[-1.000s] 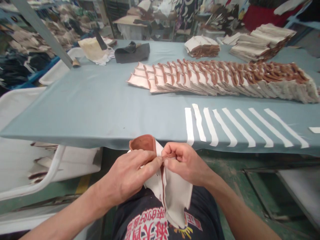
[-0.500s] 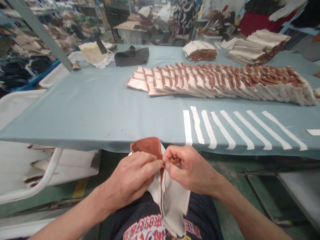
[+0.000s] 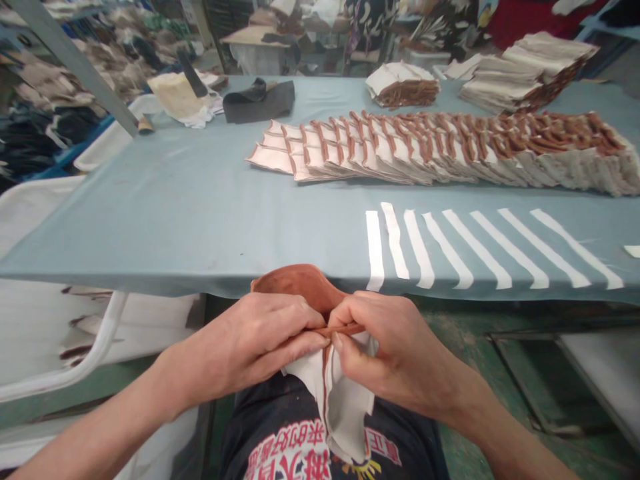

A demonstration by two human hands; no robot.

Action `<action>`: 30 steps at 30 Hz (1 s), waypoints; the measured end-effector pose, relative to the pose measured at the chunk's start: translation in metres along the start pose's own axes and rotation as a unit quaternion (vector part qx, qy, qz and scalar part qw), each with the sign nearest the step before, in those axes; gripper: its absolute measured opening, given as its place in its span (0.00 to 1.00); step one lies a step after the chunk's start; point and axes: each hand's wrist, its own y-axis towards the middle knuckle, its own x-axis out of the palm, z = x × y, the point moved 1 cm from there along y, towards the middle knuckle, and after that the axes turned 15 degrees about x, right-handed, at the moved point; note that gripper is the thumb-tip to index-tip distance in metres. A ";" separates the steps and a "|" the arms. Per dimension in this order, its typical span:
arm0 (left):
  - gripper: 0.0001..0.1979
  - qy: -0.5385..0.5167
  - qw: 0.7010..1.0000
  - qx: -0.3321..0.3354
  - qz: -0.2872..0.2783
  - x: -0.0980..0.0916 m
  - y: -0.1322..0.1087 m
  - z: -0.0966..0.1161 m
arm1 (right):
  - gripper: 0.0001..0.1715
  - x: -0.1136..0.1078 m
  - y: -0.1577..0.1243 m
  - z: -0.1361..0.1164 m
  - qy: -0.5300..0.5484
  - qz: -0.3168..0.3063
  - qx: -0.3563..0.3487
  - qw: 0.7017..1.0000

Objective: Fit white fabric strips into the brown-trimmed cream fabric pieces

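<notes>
Over my lap, just off the table's front edge, I hold a sewn piece [image 3: 347, 407], off-white outside and brown inside, with a brown seam running down its middle. Its brown lining [image 3: 295, 283] gapes open beyond my fingers. My left hand [image 3: 260, 333] pinches the brown-edged rim on the left of the seam. On the other side, my right hand [image 3: 385, 340] grips the same rim between thumb and bent fingers. The thumbs almost meet at the seam, and the fingertips behind the rim are hidden.
Several white strips [image 3: 445, 250] lie side by side along the front of the blue-covered table [image 3: 165, 220]. Behind them stretches a long overlapping row of similar pieces [image 3: 425, 150]. Stacked pieces [image 3: 403, 85] and dark cloth [image 3: 260, 101] sit farther back. A white bin [image 3: 107, 340] stands at left.
My hands have spread the rim sideways, so its brown edge now runs straight between them. The lining gapes wider, and the hanging part sits a little higher.
</notes>
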 end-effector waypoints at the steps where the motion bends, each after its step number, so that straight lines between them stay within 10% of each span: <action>1: 0.11 0.000 1.000 0.007 -0.006 -0.001 0.001 0.000 | 0.08 -0.001 -0.001 0.000 0.004 -0.001 -0.002 1.000; 7: 0.12 -0.005 1.000 -0.006 -0.021 0.002 0.004 0.004 | 0.08 -0.007 -0.003 -0.001 0.008 -0.044 -0.018 0.999; 18: 0.17 -0.274 0.914 -0.176 0.243 0.050 0.003 0.011 | 0.09 0.021 -0.001 -0.004 0.082 0.006 0.004 0.997; 26: 0.28 -0.383 0.870 -0.167 0.261 0.035 -0.009 0.012 | 0.10 0.003 0.007 -0.022 0.104 -0.023 0.037 0.994; 30: 0.30 -0.341 0.896 -0.161 0.232 0.019 -0.010 0.014 | 0.15 -0.005 0.014 -0.027 0.105 -0.044 0.039 0.993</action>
